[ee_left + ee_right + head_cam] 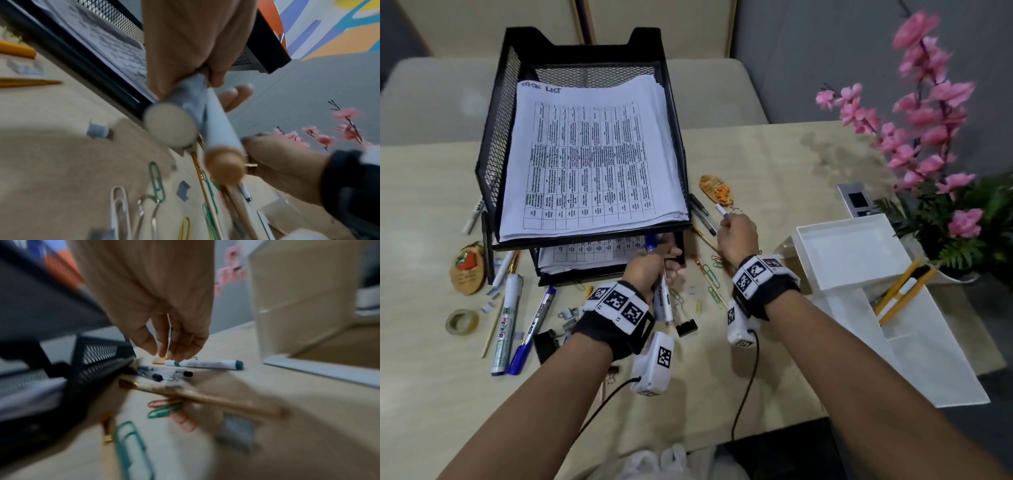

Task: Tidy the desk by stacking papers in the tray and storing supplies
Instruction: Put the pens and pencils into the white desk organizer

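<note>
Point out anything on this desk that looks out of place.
Paper clips, markers and pens lie scattered loose on the desk around the mesh tray, while the white organizer holds only a few pencils.

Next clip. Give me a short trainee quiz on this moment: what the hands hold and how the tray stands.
1. True or false: both tiers of the black mesh paper tray hold printed sheets.
2. What does the left hand grip in front of the lower tier?
A. a roll of tape
B. a blue-capped white marker
C. a black binder clip
3. Which hand pinches the slim white pen with the teal band, to the right of the tray?

Key: 1 true. 2 B. 3 the right hand.
</note>
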The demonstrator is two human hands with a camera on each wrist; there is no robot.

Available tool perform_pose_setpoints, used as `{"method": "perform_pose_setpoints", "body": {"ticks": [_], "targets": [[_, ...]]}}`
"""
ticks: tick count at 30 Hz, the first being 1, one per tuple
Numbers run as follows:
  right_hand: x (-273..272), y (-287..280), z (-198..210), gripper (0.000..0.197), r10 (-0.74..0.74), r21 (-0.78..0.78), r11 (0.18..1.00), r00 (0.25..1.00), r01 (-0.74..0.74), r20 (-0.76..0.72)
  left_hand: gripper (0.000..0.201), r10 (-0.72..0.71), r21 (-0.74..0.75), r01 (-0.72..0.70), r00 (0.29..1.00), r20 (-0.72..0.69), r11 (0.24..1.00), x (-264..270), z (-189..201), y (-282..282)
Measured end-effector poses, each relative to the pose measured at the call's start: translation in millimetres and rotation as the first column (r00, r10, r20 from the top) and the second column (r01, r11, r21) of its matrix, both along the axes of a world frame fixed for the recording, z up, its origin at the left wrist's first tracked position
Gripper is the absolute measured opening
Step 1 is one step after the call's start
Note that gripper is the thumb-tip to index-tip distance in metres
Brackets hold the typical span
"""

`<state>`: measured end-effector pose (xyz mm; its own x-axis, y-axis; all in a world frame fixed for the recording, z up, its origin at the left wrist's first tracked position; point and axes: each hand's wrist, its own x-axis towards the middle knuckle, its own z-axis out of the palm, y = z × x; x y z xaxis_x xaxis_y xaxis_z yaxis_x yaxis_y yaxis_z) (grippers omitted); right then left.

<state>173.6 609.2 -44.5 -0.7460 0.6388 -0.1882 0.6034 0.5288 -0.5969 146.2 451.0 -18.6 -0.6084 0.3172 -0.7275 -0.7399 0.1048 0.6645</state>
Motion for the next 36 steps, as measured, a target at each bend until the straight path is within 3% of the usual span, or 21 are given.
{"method": "perform_pose_setpoints", "body": {"ticks": [2, 4, 7, 9, 12, 14, 17, 21, 23, 26, 30, 33, 36], "targets": [[-15, 4, -8, 0.03, 0.085, 0.122, 0.987, 0.986, -0.102, 0.142, 0.014, 0.001, -0.018, -0.002, 1.0, -0.018, 1.0, -3, 3, -3], [-16, 4, -14, 0.03, 0.114, 0.216, 0.961, 0.962, -0.17, 0.249, 0.017, -0.028, -0.085, 0.023, 0.998, -0.06, 0.996, -7, 4, -7], [-7, 0, -13, 0.025, 0.149, 0.254, 0.942, 0.954, -0.217, 0.262, 0.016, -0.055, -0.109, 0.048, 0.996, -0.066, 0.993, -13, 0, -11], [7, -1, -7, 0.022, 0.068, 0.174, 0.981, 0.988, -0.092, 0.14, 0.016, -0.043, -0.071, 0.041, 0.999, -0.028, 0.997, -14, 1, -10], [41, -12, 6, 0.011, -0.106, -0.184, 0.979, 0.992, 0.092, -0.069, 0.019, 0.003, 0.075, -0.009, 0.996, 0.089, 0.997, -10, 4, -2], [72, -30, 19, 0.01, -0.041, -0.346, 0.938, 0.991, -0.004, -0.125, 0.021, -0.015, 0.151, -0.007, 0.989, 0.144, 0.988, -3, 5, 8], [101, -51, 27, 0.021, 0.105, -0.412, 0.9, 0.989, -0.141, -0.108, 0.024, -0.014, 0.242, -0.02, 0.99, 0.139, 0.97, 7, 4, 24], [90, -42, 22, 0.03, 0.054, -0.441, 0.891, 0.991, -0.103, -0.121, 0.03, 0.021, 0.277, -0.047, 0.995, 0.096, 0.96, 12, 0, 29], [69, -27, 19, 0.033, -0.022, -0.366, 0.93, 0.987, -0.037, -0.157, 0.029, 0.046, 0.216, -0.057, 0.997, 0.055, 0.975, 11, 0, 26], [30, -1, 8, 0.021, -0.041, -0.086, 0.996, 0.99, 0.03, -0.136, 0.028, 0.073, 0.13, -0.078, 0.996, 0.043, 0.988, 7, 1, 17], [7, 20, -10, 0.027, 0.006, 0.226, 0.973, 0.979, -0.052, 0.201, 0.021, 0.026, 0.057, -0.026, 1.0, 0.002, 0.998, 1, -2, 0], [9, 23, -15, 0.024, -0.004, 0.243, 0.967, 0.954, -0.073, 0.3, 0.018, 0.018, 0.049, -0.018, 1.0, 0.001, 0.999, -1, -3, -6], [17, 15, -4, 0.022, 0.0, 0.115, 0.993, 0.979, -0.024, 0.205, 0.03, 0.043, 0.107, -0.055, 0.993, 0.11, 0.993, -1, -4, -2]]}}
